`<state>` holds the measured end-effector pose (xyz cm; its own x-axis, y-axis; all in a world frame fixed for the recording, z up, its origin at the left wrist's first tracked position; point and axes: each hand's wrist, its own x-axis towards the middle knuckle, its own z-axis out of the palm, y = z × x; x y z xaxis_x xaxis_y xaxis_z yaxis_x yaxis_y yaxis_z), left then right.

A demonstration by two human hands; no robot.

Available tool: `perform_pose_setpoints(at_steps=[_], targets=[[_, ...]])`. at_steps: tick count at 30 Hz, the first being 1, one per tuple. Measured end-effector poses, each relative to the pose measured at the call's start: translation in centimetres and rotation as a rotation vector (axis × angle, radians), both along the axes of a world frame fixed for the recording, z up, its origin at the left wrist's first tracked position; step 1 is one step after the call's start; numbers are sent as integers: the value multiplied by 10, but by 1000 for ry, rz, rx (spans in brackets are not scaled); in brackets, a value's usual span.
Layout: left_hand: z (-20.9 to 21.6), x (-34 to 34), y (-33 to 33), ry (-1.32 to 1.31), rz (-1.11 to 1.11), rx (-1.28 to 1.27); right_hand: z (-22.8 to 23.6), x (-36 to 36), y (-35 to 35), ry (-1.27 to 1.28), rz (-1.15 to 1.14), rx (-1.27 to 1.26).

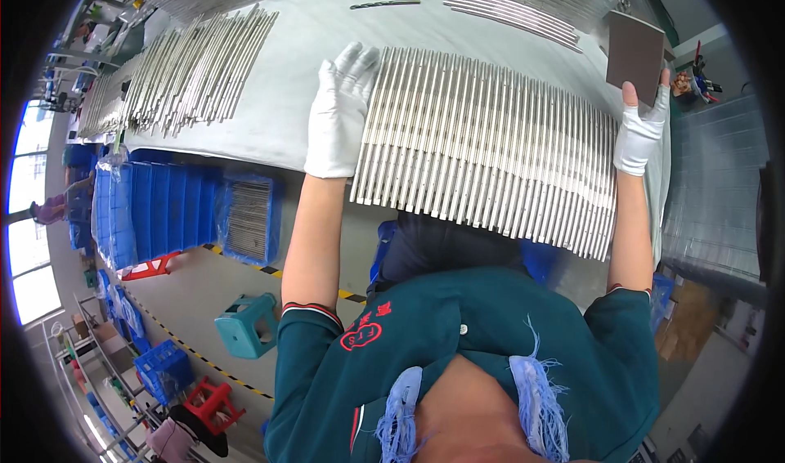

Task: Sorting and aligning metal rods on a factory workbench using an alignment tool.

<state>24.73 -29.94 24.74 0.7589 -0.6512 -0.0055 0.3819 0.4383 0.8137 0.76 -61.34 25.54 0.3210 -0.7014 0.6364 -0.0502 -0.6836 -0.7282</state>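
Observation:
Several slim silvery metal rods (491,140) lie side by side in a broad row across the near part of the table. Their near ends stick out past the table's front edge. At the row's left end is my left hand (339,116), in a white glove, with its fingers stretched out along the outermost rod. My right hand (639,140) is at the opposite end, its white glove leaving the thumb and a fingertip bare. Those two digits point away from me, apart, by the lower edge of a brown rectangular sheet (636,50). Neither hand has closed round anything.
More rods (196,71) lie loosely on the table (307,26) at the left. A dark drill bit (384,4) and a small group of rods (511,13) are at the back. Blue crates (168,205) stand below left, near a green stool (245,326).

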Motion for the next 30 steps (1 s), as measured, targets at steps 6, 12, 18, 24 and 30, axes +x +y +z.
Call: perform_pose_setpoints(at_steps=[6, 12, 18, 24, 30], targets=[[-4, 2, 1, 4, 76, -21, 2, -5, -21, -157, -82, 79], [-2, 1, 2, 16, 80, 5, 5, -8, -30, -276, -92, 224], [-2, 2, 1, 39, 77, 3, 3, -10, -30, -292, -49, 257], [-4, 7, 6, -33, 60, 37, -4, -12, -36, -158, -89, 136], [-5, 7, 7, -17, 51, 28, -4, -10, -29, -231, -50, 228]])
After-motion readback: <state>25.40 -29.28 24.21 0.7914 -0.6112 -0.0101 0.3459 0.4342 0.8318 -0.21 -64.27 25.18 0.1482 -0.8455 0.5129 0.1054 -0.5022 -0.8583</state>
